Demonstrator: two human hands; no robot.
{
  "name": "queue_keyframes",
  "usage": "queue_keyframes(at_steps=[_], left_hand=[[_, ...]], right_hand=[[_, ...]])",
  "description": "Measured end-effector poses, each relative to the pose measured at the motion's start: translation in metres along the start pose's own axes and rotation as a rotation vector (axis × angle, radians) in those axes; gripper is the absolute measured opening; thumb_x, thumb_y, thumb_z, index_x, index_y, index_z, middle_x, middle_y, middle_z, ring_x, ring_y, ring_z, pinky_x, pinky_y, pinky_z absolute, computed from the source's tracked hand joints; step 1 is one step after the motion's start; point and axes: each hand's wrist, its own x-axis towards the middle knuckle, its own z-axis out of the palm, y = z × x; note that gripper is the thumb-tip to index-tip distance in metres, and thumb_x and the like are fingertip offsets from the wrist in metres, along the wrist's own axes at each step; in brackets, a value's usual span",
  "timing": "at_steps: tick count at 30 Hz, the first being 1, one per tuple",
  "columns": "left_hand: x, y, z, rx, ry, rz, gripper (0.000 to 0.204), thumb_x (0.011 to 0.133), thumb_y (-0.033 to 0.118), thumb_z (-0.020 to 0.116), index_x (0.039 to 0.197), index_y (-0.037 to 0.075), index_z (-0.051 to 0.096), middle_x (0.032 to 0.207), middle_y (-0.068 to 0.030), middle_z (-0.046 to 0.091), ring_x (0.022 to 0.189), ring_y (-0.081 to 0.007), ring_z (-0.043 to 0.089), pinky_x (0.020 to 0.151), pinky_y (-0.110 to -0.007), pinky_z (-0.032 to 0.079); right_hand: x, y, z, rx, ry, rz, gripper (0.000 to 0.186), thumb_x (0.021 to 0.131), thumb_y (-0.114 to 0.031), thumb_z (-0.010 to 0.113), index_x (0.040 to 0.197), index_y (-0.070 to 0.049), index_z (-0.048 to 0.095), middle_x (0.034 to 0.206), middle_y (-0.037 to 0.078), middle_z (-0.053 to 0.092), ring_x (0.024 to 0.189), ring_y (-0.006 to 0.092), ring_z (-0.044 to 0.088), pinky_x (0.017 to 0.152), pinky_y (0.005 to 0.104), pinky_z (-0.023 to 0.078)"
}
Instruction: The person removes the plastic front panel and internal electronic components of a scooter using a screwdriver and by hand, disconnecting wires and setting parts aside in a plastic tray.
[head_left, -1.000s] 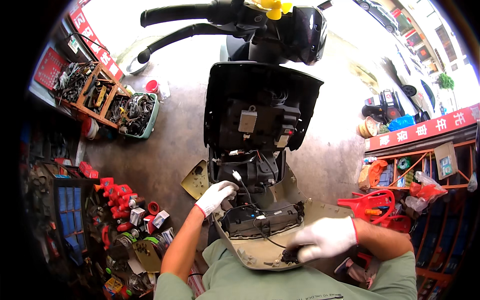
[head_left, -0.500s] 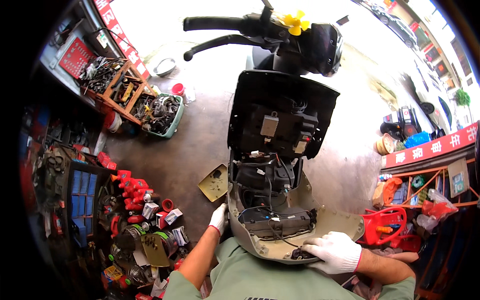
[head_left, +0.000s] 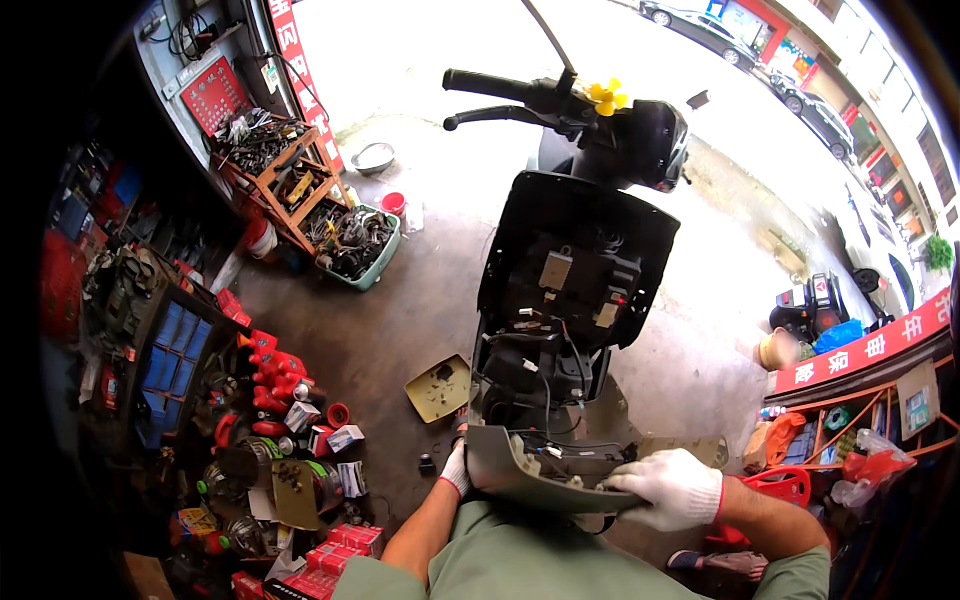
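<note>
A scooter stands before me with its front opened up, showing black plastic, wires and small electrical units. Across my lap side is a grey-green plastic body panel, its near rim tilted up. My left hand, in a white glove, is at the panel's left side, its fingers mostly hidden behind it. At the right, my gloved right hand grips the panel's near rim with bent fingers. Beyond that rim lie a dark long part and thin cables. A yellow tray with small parts sits on the floor to the left.
Red bottles and boxes crowd the floor at left. A wooden tool rack and a green tub of parts stand farther off. On the right are a red plastic stool and shelves. A handlebar juts out ahead.
The panel's near side has risen and tipped, hiding more of its inside. Both hands have stayed on it. The whole view has shifted, so the scooter appears lower and farther right.
</note>
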Motion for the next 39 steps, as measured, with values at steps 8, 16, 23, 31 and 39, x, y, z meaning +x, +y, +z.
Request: queue_keyframes(at_steps=[8, 16, 23, 31, 39], left_hand=[[-0.005, 0.008, 0.055, -0.279, -0.003, -0.214, 0.054, 0.104, 0.041, 0.033, 0.137, 0.004, 0.052, 0.132, -0.0164, 0.059, 0.12, -0.0287, 0.056, 0.105, -0.04, 0.043], [-0.024, 0.007, 0.068, -0.299, -0.02, -0.235, 0.052, 0.103, 0.039, 0.033, 0.137, 0.004, 0.052, 0.131, -0.0155, 0.059, 0.119, -0.0274, 0.057, 0.104, -0.04, 0.044], [-0.028, 0.022, 0.075, -0.295, -0.038, -0.281, 0.05, 0.103, 0.037, 0.034, 0.136, 0.004, 0.053, 0.13, -0.0147, 0.06, 0.118, -0.0263, 0.057, 0.103, -0.039, 0.044], [-0.028, 0.046, 0.078, -0.282, -0.038, -0.332, 0.048, 0.103, 0.034, 0.034, 0.136, 0.005, 0.053, 0.129, -0.0138, 0.06, 0.117, -0.0251, 0.057, 0.101, -0.039, 0.045], [-0.06, 0.06, 0.066, -0.267, 0.015, -0.228, 0.046, 0.103, 0.032, 0.034, 0.135, 0.005, 0.054, 0.127, -0.0129, 0.061, 0.116, -0.0238, 0.058, 0.1, -0.038, 0.046]], right_hand=[[0.011, -0.006, -0.014, 0.099, 0.057, 0.042, 0.043, 0.083, -0.034, 0.071, 0.116, -0.007, 0.066, 0.097, 0.013, 0.07, 0.087, 0.0332, 0.068, 0.075, 0.0417, 0.055], [0.038, -0.027, -0.033, 0.18, 0.007, 0.131, 0.042, 0.084, -0.034, 0.072, 0.118, -0.01, 0.066, 0.098, 0.013, 0.071, 0.089, 0.0325, 0.069, 0.079, 0.0395, 0.056], [0.085, -0.024, -0.094, 0.177, -0.084, 0.294, 0.043, 0.085, -0.035, 0.07, 0.117, -0.005, 0.066, 0.089, 0.019, 0.07, 0.084, 0.0361, 0.069, 0.077, 0.0412, 0.055], [0.107, -0.069, -0.151, 0.171, -0.107, 0.329, 0.051, 0.089, -0.037, 0.068, 0.127, -0.005, 0.057, 0.084, 0.022, 0.069, 0.081, 0.0389, 0.069, 0.075, 0.0431, 0.055], [0.113, -0.11, -0.172, 0.122, -0.069, 0.372, 0.049, 0.087, -0.035, 0.07, 0.124, -0.005, 0.059, 0.087, 0.022, 0.07, 0.083, 0.036, 0.071, 0.077, 0.0413, 0.055]])
